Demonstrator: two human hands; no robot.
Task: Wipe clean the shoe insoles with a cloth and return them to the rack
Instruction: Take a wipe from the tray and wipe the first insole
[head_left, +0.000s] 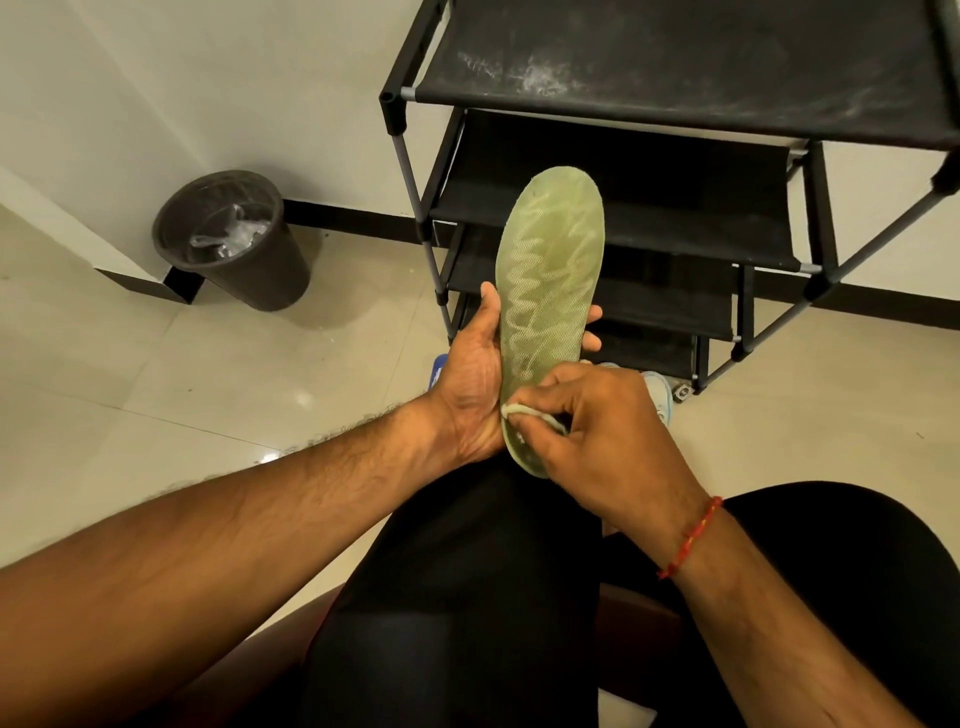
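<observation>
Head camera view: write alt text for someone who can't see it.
A seated person's left hand holds a green insole while the right hand pinches a small pale cloth against its near end. A black shoe rack stands behind, a dark bin to its left.

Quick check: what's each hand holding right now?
Left hand: grips the green insole around its lower half.
Right hand: pinches a small cloth against the insole's near end.

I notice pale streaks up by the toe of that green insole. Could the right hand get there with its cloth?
Probably yes. The right hand pinches the cloth at the heel of the insole; the left hand grips only the edges, so the face up to the toe lies bare.
</observation>
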